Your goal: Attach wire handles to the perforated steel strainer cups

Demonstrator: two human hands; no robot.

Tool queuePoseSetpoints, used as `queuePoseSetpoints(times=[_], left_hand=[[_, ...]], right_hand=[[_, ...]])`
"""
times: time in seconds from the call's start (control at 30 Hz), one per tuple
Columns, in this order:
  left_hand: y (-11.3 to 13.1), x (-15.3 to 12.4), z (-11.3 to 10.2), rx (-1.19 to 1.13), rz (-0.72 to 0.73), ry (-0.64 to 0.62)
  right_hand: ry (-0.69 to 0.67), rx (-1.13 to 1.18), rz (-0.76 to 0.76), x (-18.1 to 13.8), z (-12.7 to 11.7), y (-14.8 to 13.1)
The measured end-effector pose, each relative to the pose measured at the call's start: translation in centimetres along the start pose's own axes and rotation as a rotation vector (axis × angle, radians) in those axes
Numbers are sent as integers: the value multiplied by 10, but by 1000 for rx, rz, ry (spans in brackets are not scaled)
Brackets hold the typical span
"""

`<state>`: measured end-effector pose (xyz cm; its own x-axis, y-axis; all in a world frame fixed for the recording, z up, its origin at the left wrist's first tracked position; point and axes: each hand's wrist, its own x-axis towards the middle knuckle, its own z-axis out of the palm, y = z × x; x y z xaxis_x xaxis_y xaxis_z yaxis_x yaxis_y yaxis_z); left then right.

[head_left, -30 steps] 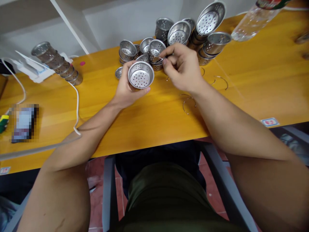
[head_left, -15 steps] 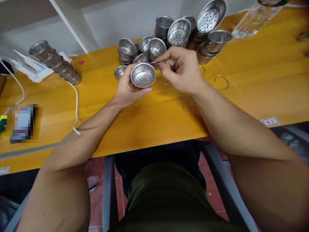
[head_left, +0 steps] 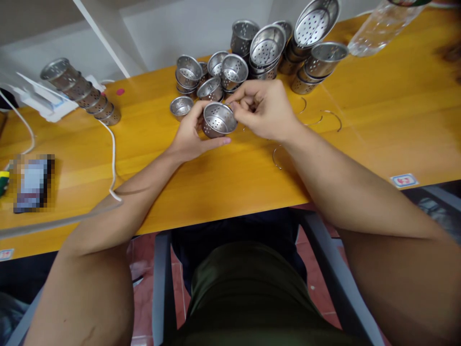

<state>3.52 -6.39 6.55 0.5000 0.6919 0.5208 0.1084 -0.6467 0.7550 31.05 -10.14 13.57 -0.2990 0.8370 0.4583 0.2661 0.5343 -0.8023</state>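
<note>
My left hand [head_left: 189, 134] is wrapped round a small perforated metal strainer cup [head_left: 218, 120], tilted with its open mouth facing me, just above the yellow wooden table [head_left: 223, 178]. My right hand [head_left: 264, 108] is pinched at the cup's right rim, its fingertips closed on a thin wire piece that I can barely make out. Several bent wire handles [head_left: 279, 158] lie loose on the table under and to the right of my right wrist.
A heap of the same strainer cups [head_left: 259, 48] lies behind my hands. A nested row of cups [head_left: 81, 91] rests at the back left beside a white power strip [head_left: 43, 103] and cable [head_left: 114, 158]. A plastic bottle [head_left: 378, 24] lies at the back right.
Both hands have drawn closer to me and lower. The cup has tilted more sideways, and my right hand has closed in on its rim.
</note>
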Motion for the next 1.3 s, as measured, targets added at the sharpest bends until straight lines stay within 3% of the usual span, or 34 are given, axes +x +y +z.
queuePoseSetpoints(times=[0.3,0.5,0.9,1.0,1.17,1.3], left_hand=[[9,-3,0,86,-60,10],[11,-5,3,99,13,-45],[34,-3,14,28,-181,-8],[30,-1,12,-17,-215,29],[22,-2,11,-100,-320,74],[19,-3,11,-172,-407,6]], right_hand=[[49,-3,-11,2,12,14],[101,39,-2,0,35,15],[93,31,25,-1,49,9],[28,81,33,-1,41,4],[-253,253,5,3,14,1],[-331,310,2,8,4,10]])
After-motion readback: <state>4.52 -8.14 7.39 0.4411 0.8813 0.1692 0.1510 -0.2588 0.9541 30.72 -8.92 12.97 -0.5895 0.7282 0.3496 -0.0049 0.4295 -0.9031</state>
